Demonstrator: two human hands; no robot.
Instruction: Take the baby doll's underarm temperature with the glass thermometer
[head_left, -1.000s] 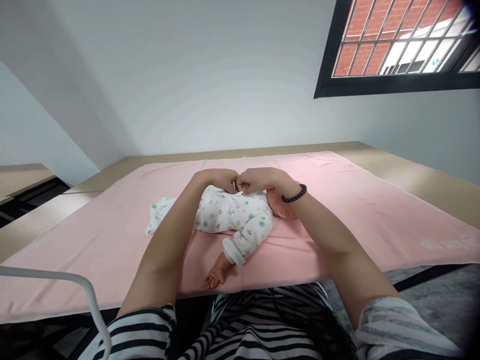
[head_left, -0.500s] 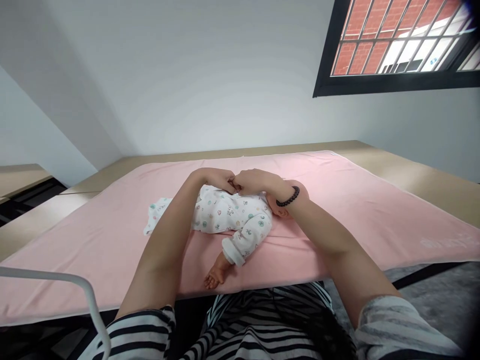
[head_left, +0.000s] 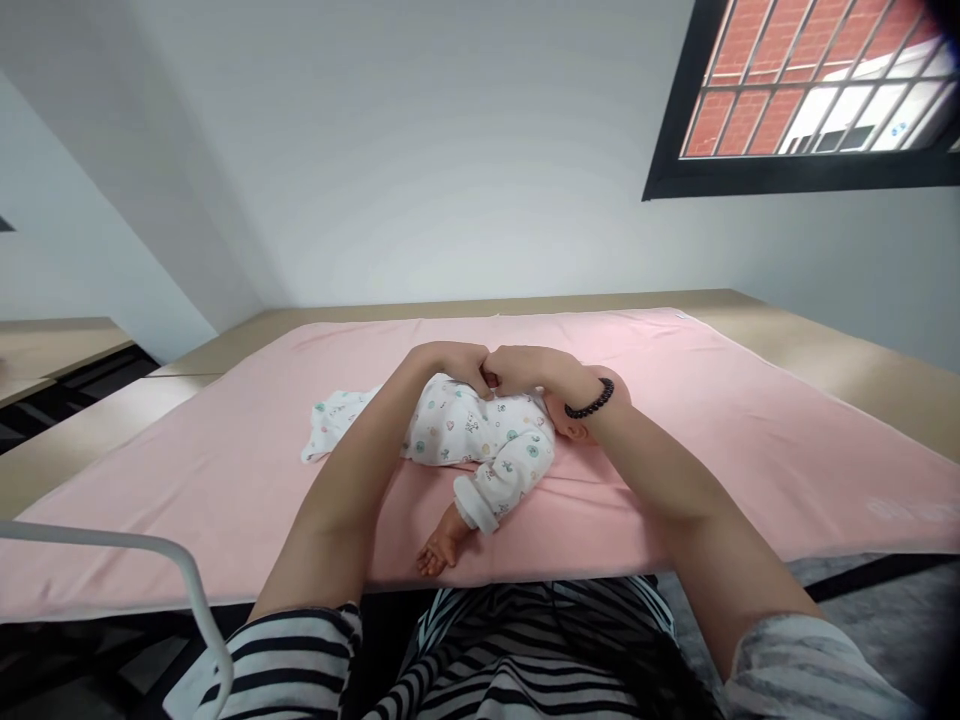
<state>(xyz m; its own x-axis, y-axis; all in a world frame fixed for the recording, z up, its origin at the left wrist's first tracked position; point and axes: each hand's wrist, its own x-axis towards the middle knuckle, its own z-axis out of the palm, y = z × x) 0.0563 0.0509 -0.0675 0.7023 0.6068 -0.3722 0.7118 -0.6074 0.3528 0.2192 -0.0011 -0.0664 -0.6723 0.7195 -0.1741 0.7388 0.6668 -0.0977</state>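
Lying on its back on the pink mat (head_left: 225, 480), head to the right: a baby doll (head_left: 448, 538) in a white suit (head_left: 480, 435) with little coloured prints. Mat spread over a tan surface (head_left: 825, 350). Both hands up on the doll's chest, touching each other. Left hand (head_left: 454, 362) and right hand (head_left: 529, 367) curled tight, fingertips pressed together, pinching the front of the suit right in the middle. Black bead bracelet (head_left: 590, 405) on the right wrist, just over the doll's head (head_left: 570, 428).

Looks like small, fiddly work on the suit's front edges. Best done slow. Keep the two edges lined up flat, one over the other. Pinch close to the spot, not far out on the loose cloth. Press straight, with no tugging, so the doll stays put. Rest the wrists lightly for steady fingers.

Hard to see: the very spot between the fingertips, so no telling if a snap or button sits there. Doll's face mostly hidden behind the right wrist. Far arm of the doll out of sight. Legs partly hidden behind the left arm. White rail (head_left: 187, 580) at bottom left cut off by the edge. Window (head_left: 810, 100) cut off too.
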